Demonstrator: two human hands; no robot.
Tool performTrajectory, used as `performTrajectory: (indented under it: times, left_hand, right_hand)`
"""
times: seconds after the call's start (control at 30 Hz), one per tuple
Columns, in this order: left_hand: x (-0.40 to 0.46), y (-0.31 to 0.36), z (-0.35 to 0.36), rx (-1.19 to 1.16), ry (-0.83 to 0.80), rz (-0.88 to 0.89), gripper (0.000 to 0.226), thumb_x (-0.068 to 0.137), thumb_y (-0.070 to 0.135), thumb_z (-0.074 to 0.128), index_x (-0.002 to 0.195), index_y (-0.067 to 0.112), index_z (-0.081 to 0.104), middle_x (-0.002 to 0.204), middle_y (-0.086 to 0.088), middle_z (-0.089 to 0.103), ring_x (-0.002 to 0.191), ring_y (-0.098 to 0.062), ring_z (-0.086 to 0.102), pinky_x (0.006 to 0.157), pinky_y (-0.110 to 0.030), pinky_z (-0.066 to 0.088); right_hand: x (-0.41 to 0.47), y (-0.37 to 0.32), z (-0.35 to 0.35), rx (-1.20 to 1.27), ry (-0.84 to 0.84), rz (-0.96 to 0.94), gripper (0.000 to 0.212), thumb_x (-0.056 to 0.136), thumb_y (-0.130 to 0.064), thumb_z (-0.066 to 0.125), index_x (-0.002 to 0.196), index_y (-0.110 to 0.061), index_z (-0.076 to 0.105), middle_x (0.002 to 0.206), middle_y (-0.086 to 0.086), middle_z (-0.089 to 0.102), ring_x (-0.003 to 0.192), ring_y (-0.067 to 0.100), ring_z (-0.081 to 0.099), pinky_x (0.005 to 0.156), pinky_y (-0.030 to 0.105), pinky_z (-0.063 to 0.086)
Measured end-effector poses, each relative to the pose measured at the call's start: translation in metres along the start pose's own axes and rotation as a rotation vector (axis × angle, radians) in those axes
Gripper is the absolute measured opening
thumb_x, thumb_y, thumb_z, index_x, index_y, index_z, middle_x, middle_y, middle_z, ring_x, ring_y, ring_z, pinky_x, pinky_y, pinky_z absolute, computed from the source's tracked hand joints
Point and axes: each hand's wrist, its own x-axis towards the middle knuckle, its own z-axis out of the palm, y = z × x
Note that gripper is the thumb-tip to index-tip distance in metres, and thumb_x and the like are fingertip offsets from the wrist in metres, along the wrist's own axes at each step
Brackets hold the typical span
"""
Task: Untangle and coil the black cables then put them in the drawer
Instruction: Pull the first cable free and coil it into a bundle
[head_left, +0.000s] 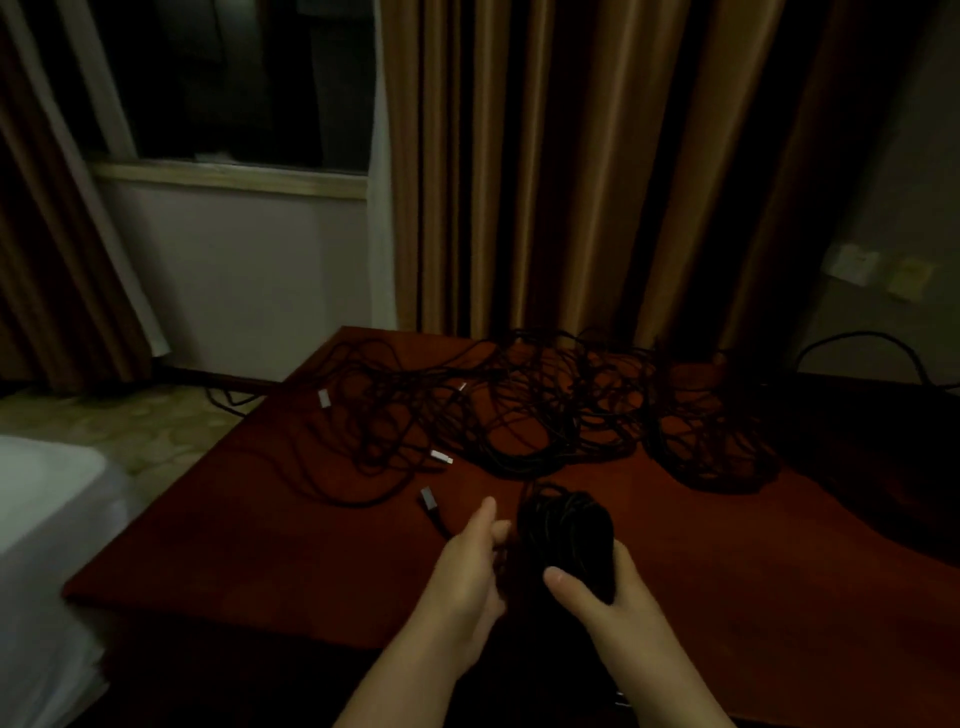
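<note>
Two hands work a coiled bundle of black cable above a dark red wooden table.

The right hand (597, 582) grips the coiled bundle (569, 535), a thick oval hank of thin matte cord, its thumb pressed across the near side and its fingers wrapped behind. The left hand (470, 566), just left of the bundle, has its fingers curled at the coil's edge, seemingly pinching a strand, though the dim light blurs the contact. A loose cable end (428, 501) with a grey rectangular plug lies on the table (234, 545) just beyond the left hand. Farther out from both hands a tangled mass of black cables (519, 410) sprawls in loops over the smooth, glossy tabletop, small silvery connectors among them. Pleated tan curtains (571, 166) hang beyond the tangle.
</note>
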Motion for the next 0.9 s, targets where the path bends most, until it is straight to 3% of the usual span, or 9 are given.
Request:
performTrajectory:
  times: [0.1, 0.2, 0.3, 0.4, 0.5, 0.63, 0.67, 0.73, 0.9]
  left_hand:
    - [0.001, 0.001, -0.016, 0.030, 0.027, 0.049, 0.068, 0.076, 0.064, 0.052, 0.130, 0.022, 0.052, 0.126, 0.000, 0.060, 0.117, -0.012, 0.055, 0.098, -0.029, 0.045]
    - [0.005, 0.005, -0.034, 0.156, 0.051, 0.141, 0.072, 0.079, 0.036, 0.069, 0.141, 0.023, 0.036, 0.126, 0.007, 0.058, 0.112, -0.003, 0.055, 0.089, -0.015, 0.045]
    - [0.010, 0.016, -0.060, 0.127, 0.160, 0.199, 0.048, 0.086, 0.014, 0.067, 0.128, 0.023, 0.047, 0.115, 0.003, 0.063, 0.100, -0.004, 0.060, 0.073, -0.014, 0.048]
    - [0.010, 0.030, -0.091, -0.095, 0.203, 0.199, 0.033, 0.087, 0.018, 0.062, 0.120, 0.017, 0.058, 0.105, -0.009, 0.070, 0.094, -0.023, 0.068, 0.068, -0.027, 0.053]
    - [0.004, 0.037, -0.113, -0.223, 0.241, 0.180, 0.040, 0.084, 0.036, 0.059, 0.117, 0.013, 0.062, 0.100, -0.014, 0.073, 0.092, -0.029, 0.070, 0.070, -0.034, 0.055]
    - [-0.007, 0.045, -0.131, -0.330, 0.148, 0.133, 0.049, 0.093, 0.045, 0.044, 0.096, 0.007, 0.075, 0.091, -0.016, 0.074, 0.073, -0.026, 0.072, 0.052, -0.028, 0.055]
    - [-0.008, 0.046, -0.135, -0.352, 0.120, 0.127, 0.054, 0.095, 0.046, 0.039, 0.089, 0.008, 0.078, 0.090, -0.013, 0.074, 0.073, -0.023, 0.073, 0.052, -0.028, 0.055]
    - [-0.010, 0.047, -0.143, -0.343, 0.109, 0.137, 0.056, 0.095, 0.049, 0.035, 0.102, 0.010, 0.075, 0.101, -0.011, 0.073, 0.089, -0.022, 0.071, 0.070, -0.033, 0.054]
    - [-0.017, 0.043, -0.158, -0.236, 0.065, 0.147, 0.051, 0.076, 0.032, 0.060, 0.125, 0.020, 0.058, 0.112, -0.012, 0.069, 0.105, -0.026, 0.066, 0.083, -0.037, 0.051]
  right_hand:
    - [0.014, 0.001, 0.031, -0.170, 0.010, -0.058, 0.066, 0.083, -0.037, 0.067, 0.136, -0.032, 0.028, 0.100, -0.023, 0.049, 0.087, -0.005, 0.053, 0.063, 0.012, 0.043]
    - [0.024, -0.003, 0.063, -0.205, -0.053, -0.133, 0.067, 0.086, -0.034, 0.064, 0.140, -0.028, 0.025, 0.099, -0.023, 0.050, 0.083, -0.007, 0.055, 0.060, 0.009, 0.046]
    - [0.036, -0.011, 0.084, -0.121, -0.196, -0.152, 0.053, 0.088, -0.026, 0.063, 0.130, -0.038, 0.034, 0.104, -0.022, 0.055, 0.086, -0.010, 0.060, 0.066, 0.007, 0.047]
    - [0.042, -0.022, 0.097, 0.088, -0.348, -0.036, 0.024, 0.094, -0.021, 0.053, 0.110, -0.038, 0.058, 0.102, -0.016, 0.068, 0.093, -0.006, 0.064, 0.072, 0.013, 0.050]
    - [0.053, -0.024, 0.110, 0.128, -0.260, -0.038, 0.023, 0.095, -0.020, 0.050, 0.089, -0.031, 0.068, 0.088, -0.012, 0.074, 0.090, -0.002, 0.066, 0.073, 0.015, 0.050]
    - [0.061, -0.024, 0.133, 0.092, -0.172, -0.048, 0.012, 0.089, -0.020, 0.061, 0.096, -0.023, 0.070, 0.089, -0.002, 0.073, 0.086, 0.012, 0.069, 0.074, 0.027, 0.054]
    - [0.061, -0.023, 0.138, 0.092, -0.181, -0.053, 0.013, 0.087, -0.021, 0.062, 0.097, -0.023, 0.070, 0.093, -0.001, 0.072, 0.087, 0.013, 0.069, 0.073, 0.027, 0.054]
    - [0.062, -0.022, 0.146, 0.116, -0.213, -0.042, 0.012, 0.086, -0.020, 0.063, 0.097, -0.021, 0.069, 0.099, 0.002, 0.070, 0.089, 0.014, 0.069, 0.071, 0.026, 0.054]
    - [0.070, -0.023, 0.157, 0.154, -0.175, 0.018, 0.010, 0.086, -0.021, 0.063, 0.081, -0.013, 0.067, 0.103, 0.013, 0.065, 0.092, 0.025, 0.066, 0.065, 0.029, 0.052]
